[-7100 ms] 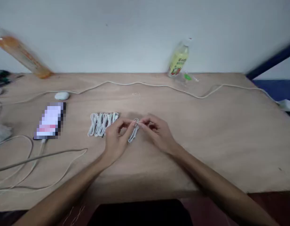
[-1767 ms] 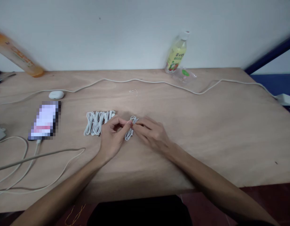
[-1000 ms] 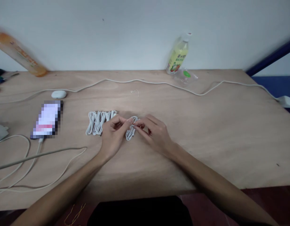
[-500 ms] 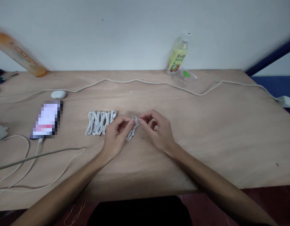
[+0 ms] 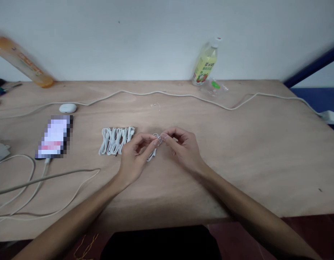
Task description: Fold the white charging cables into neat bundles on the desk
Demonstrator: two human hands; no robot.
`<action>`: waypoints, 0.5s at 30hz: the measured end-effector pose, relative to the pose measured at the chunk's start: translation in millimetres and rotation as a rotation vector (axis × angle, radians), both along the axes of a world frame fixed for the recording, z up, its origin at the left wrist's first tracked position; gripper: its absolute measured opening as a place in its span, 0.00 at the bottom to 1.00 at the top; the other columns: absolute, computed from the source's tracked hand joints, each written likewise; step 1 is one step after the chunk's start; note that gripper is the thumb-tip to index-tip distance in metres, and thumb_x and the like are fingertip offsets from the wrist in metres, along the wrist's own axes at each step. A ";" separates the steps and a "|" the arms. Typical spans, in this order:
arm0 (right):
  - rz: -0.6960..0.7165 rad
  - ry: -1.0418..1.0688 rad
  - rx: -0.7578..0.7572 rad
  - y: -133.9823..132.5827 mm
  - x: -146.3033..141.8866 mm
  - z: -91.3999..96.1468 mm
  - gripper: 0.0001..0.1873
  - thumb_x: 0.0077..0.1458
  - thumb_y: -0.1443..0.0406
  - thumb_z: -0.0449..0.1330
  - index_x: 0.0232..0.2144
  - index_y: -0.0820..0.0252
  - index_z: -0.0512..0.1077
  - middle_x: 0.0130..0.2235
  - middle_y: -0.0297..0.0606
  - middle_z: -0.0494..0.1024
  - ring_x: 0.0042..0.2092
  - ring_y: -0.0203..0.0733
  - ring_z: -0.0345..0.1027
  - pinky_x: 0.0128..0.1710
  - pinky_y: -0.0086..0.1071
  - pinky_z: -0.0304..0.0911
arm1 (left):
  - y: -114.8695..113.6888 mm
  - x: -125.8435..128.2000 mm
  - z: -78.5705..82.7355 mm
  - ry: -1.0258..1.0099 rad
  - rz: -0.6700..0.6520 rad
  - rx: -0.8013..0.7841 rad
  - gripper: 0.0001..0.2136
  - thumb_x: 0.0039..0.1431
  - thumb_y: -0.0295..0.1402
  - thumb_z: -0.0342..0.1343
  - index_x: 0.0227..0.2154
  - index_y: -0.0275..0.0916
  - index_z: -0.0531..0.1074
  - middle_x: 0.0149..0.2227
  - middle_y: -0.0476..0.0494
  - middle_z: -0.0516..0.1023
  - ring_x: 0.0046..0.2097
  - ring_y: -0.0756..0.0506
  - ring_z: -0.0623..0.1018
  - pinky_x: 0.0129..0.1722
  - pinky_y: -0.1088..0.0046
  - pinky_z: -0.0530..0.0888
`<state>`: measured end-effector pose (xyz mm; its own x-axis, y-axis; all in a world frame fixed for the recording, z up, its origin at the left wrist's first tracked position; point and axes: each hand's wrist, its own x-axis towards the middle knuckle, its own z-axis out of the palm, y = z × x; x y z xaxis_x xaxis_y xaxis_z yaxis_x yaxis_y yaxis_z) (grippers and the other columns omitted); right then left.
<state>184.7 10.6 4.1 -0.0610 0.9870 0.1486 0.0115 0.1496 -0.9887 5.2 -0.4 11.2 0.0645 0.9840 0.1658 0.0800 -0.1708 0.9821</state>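
A small coiled white cable [image 5: 151, 155] is between my hands, low over the wooden table. My left hand [image 5: 135, 153] pinches the bundle near its upper end with thumb and forefinger. From the other side, my right hand [image 5: 184, 148] has its thumb and forefinger pressed together at the same end of the coil; any tie between those fingertips is too small to make out. Left of my left hand lies a row of several coiled white cables [image 5: 112, 141], side by side and partly behind my fingers.
A phone [image 5: 54, 137] with a charging cable lies left, below a white earbud case [image 5: 68, 108]. A long white cord [image 5: 183, 95] crosses the table. Behind it stand a yellow-green bottle [image 5: 206, 63] and crumpled clear plastic [image 5: 214, 87]. An orange bottle [image 5: 26, 63] leans against the wall.
My fingertips have shifted slightly right and closer together at the top of the coiled cable. The row of coils has stayed in place.
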 end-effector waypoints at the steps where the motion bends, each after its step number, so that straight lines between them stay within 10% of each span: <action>1: 0.005 0.005 -0.004 0.0 0.1 0.1 0.14 0.62 0.53 0.71 0.32 0.57 0.82 0.31 0.34 0.81 0.32 0.37 0.71 0.27 0.30 0.65 | 0.0 -0.1 -0.2 0.002 0.009 0.002 0.07 0.63 0.39 0.71 0.35 0.42 0.84 0.37 0.44 0.88 0.39 0.44 0.85 0.44 0.67 0.82; 15: 0.090 0.117 -0.126 2.6 2.9 -1.7 0.17 0.59 0.50 0.73 0.33 0.57 0.84 0.32 0.35 0.82 0.24 0.31 0.58 0.20 0.27 0.54 | 0.9 -0.8 9.0 -0.087 -0.032 -0.104 0.08 0.60 0.40 0.73 0.33 0.42 0.85 0.29 0.45 0.87 0.32 0.45 0.85 0.34 0.70 0.83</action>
